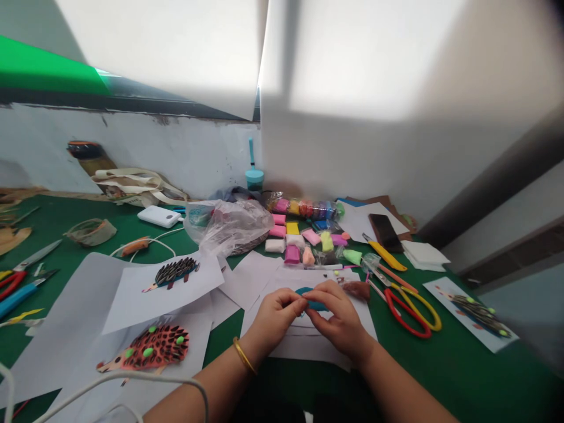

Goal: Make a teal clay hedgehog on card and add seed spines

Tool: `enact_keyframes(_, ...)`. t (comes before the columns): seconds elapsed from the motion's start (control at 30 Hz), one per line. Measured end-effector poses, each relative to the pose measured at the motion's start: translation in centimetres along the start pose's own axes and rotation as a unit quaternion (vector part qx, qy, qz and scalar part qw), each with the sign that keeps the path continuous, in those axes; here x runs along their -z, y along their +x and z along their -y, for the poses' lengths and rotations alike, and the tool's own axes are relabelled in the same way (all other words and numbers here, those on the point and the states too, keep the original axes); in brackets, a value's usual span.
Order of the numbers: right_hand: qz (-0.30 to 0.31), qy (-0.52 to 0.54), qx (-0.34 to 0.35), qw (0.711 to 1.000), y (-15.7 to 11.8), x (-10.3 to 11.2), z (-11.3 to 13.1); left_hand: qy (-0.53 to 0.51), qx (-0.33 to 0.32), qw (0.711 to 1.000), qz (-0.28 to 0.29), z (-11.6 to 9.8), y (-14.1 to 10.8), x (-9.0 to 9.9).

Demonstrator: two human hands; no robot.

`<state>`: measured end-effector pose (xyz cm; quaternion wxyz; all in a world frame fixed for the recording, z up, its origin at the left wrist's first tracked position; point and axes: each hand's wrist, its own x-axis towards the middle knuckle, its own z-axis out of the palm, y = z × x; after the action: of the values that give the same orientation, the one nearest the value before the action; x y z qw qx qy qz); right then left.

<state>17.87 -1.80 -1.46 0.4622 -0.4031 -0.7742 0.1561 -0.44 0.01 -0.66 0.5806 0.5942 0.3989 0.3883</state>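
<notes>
A white cable (132, 372) loops across the near left corner. Just beyond it, a red hedgehog (170, 343) with green dots lies on paper. The left hand (278, 320), a gold bangle (244, 355) at its wrist, has thumb and index finger pinched together at the left edge of a blue piece (317, 301); the fingers partly hide that edge, so I cannot tell how firmly it is gripped. The right hand (338, 320) grasps the piece from the right, its fingers meeting the left hand's. The piece is between the hands, over a white sheet (304, 346) on the green table (458, 376).

To the right are scissors (388, 283) and a hedgehog card (473, 312); to the left, a black hedgehog (174, 273) on paper. Beyond the hands sit a brown lump (358, 289), a yellow cutter (386, 257), coloured packs (292, 254), a phone (385, 232) and a crumpled plastic bag (233, 223). Farther back, a blue cup (254, 177) stands by the wall (198, 147), with a bottle (88, 155) leaning left.
</notes>
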Motion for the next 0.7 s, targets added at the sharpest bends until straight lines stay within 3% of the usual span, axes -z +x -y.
enact_keyframes(0.3,0.004,0.015,-0.009,1.000,0.26,0.31,0.34,0.025,-0.007,1.000,-0.010,-0.04,0.00,-0.05)
enact_keyframes(0.7,-0.005,0.030,-0.028,0.999,0.24,0.21,-0.01,0.080,-0.068,0.994,-0.005,-0.11,-0.08,-0.13)
